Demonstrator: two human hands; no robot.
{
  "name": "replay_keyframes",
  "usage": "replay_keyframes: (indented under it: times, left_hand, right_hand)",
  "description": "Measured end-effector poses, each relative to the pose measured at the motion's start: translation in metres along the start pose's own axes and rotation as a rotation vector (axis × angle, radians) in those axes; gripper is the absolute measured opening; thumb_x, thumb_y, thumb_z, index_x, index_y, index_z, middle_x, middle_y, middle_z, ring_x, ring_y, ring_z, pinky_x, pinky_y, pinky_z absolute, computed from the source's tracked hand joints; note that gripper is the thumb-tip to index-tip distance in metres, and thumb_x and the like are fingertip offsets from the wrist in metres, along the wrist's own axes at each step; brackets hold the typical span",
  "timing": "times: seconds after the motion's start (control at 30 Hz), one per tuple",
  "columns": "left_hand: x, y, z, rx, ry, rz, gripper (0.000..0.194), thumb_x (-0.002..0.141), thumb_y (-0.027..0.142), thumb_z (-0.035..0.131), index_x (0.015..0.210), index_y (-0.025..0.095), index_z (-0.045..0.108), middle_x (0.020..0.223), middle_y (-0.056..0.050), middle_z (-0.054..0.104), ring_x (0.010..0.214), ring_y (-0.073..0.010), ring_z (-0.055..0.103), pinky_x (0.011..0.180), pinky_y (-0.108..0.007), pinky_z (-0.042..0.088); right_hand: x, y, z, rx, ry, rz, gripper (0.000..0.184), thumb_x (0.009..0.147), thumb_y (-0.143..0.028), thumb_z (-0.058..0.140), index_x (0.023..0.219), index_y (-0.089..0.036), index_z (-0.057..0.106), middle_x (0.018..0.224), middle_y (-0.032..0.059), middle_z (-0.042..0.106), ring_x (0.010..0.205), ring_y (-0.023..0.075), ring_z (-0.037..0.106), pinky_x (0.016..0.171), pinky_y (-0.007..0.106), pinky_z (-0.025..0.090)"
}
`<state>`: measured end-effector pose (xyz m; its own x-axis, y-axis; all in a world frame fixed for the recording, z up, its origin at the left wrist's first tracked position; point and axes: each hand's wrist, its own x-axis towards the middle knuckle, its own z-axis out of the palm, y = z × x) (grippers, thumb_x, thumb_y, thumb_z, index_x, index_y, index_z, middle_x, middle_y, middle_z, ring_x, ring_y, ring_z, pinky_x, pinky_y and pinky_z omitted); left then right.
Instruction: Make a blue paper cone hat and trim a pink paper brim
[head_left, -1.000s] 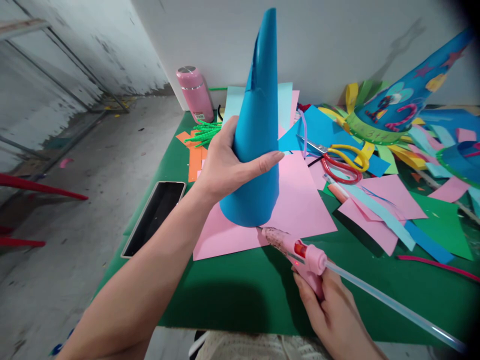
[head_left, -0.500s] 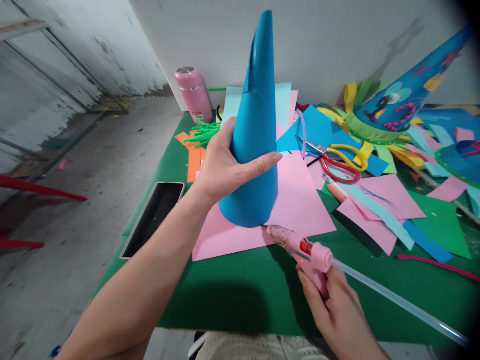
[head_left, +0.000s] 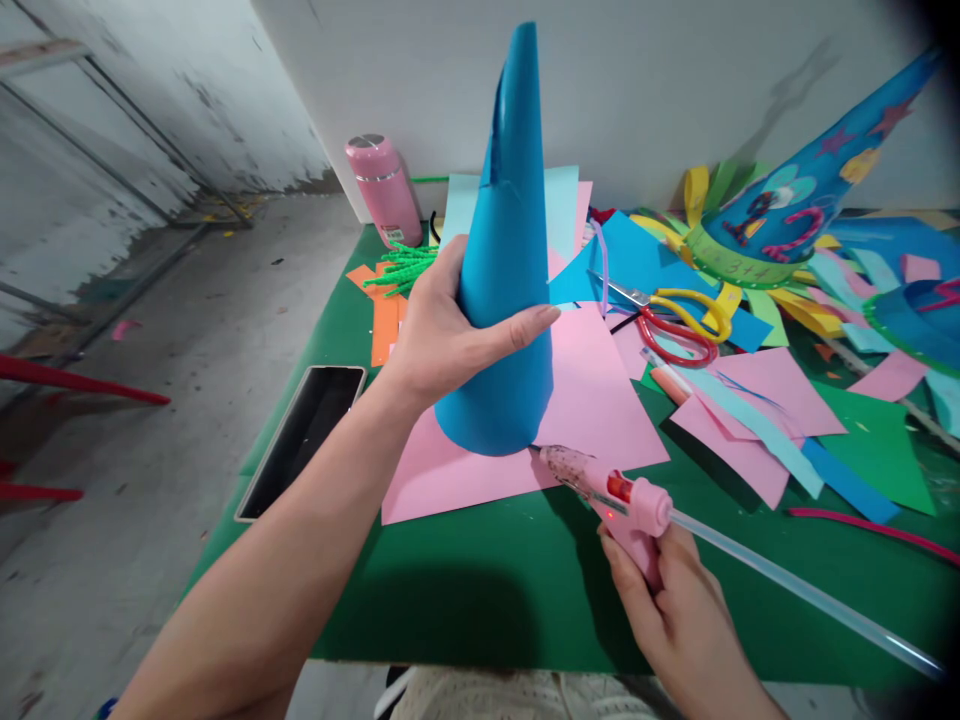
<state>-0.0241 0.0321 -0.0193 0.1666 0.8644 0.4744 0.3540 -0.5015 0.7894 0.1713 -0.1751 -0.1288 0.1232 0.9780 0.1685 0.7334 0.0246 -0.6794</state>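
Note:
A blue paper cone (head_left: 510, 250) stands upright on a pink paper sheet (head_left: 600, 400), its tip slightly bent and a seam showing on its left side. My left hand (head_left: 450, 335) is wrapped round the cone's lower half, thumb across the front. In my right hand (head_left: 667, 600) is a pink hot glue gun (head_left: 622, 500) with a long clear glue stick (head_left: 795, 580) sticking out of its back. Its dark nozzle points at the cone's bottom edge on the right, touching or nearly touching where it meets the pink sheet. A small red light glows on the gun.
A black phone (head_left: 304, 440) lies left on the green table (head_left: 442, 610). Behind are a pink flask (head_left: 384, 190) and green pipe cleaners (head_left: 405, 268). Scissors (head_left: 690, 320), paper scraps (head_left: 757, 425) and a decorated blue cone hat (head_left: 810, 190) are to the right.
The glue gun nozzle has slid slightly right along the cone's bottom edge, my right hand going with it. My left hand keeps its hold; the whole view has shifted a little.

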Motion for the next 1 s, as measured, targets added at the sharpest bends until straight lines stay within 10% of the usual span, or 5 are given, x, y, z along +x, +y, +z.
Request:
replay_keyframes:
  times: [1.0]
  left_hand:
    - [0.0,-0.001,0.0,-0.025,-0.015,-0.021,0.046,0.059,0.049,0.078,0.09,0.023,0.056,0.087,-0.002,0.061,0.078,-0.0219,0.062,0.064,-0.037,0.054]
  right_hand:
    - [0.016,-0.01,-0.009,-0.01,-0.034,-0.034,0.03,0.091,-0.035,0.046,0.116,-0.018,0.05,0.099,0.0104,0.068,0.091,0.0234,0.066,0.071,0.031,0.053]
